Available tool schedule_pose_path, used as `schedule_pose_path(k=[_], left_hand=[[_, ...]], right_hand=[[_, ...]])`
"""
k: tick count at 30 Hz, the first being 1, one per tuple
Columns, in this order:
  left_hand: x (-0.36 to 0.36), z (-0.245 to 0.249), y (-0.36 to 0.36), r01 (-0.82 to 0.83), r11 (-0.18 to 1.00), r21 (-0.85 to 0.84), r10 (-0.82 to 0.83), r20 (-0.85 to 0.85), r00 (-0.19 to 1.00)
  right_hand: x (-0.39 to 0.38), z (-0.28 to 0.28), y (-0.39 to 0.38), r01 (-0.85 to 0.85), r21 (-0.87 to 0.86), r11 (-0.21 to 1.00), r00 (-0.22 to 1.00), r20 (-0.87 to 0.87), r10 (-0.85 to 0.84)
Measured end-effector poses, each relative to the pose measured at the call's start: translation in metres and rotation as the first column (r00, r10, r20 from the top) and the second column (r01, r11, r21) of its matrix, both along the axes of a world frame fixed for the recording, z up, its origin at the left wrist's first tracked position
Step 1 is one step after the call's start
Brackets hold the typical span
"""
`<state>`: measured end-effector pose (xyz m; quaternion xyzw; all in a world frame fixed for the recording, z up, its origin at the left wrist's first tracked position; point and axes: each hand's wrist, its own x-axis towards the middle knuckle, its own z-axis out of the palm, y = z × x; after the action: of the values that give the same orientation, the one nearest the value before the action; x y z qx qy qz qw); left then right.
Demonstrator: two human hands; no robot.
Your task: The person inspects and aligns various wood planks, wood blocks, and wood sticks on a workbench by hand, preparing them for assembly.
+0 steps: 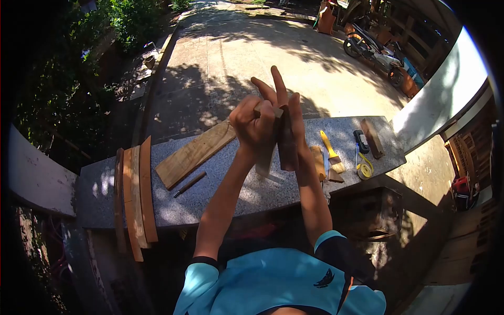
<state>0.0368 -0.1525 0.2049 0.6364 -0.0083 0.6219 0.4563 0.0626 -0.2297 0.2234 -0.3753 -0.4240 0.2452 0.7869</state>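
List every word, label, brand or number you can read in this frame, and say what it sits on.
There is no readable text in this frame.
shirt: carries a dark emblem with no letters.
yellow coiled tape: any markings are too small to read.
motorbike: it is too far away and blurred to show any plate or brand.
wood pieces: they show bare grain with no marks.

Plank [195, 154], stacked boards [135, 197], yellow brush [332, 153], motorbike [374, 52]

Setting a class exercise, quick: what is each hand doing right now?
Left hand: closed on a wood strip.
Right hand: open, fingers straight, flat against a dark wood piece.
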Motion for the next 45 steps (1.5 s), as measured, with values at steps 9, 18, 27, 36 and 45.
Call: schedule_pose_path(k=[9,18,27,36,45], left_hand=[[-0.049,-0.028,0.055,-0.137,0.966,-0.221,0.118,-0.096,0.988],[-0.158,-0.094,0.085,-0.167,0.602,-0.781,-0.062,-0.254,0.965],[-0.193,-0.174,0.050,0.126,0.433,-0.893,-0.494,-0.118,0.861],[-0.155,-0.179,0.025,0.069,0.341,-0.938,-0.666,-0.189,0.722],[-0.142,-0.185,0.050,0.036,0.566,-0.824,-0.613,-0.391,0.686]], right_hand=[[0.001,-0.195,-0.009,0.147,-0.628,0.764,0.989,0.116,-0.096],[0.014,-0.209,-0.029,0.865,-0.273,0.422,0.486,0.666,-0.566],[0.169,-0.112,-0.189,0.983,-0.097,-0.156,0.010,0.877,-0.481],[0.216,-0.152,-0.239,0.860,-0.501,0.097,0.509,0.831,-0.223],[0.199,-0.198,-0.240,0.733,-0.668,0.127,0.659,0.744,0.111]])
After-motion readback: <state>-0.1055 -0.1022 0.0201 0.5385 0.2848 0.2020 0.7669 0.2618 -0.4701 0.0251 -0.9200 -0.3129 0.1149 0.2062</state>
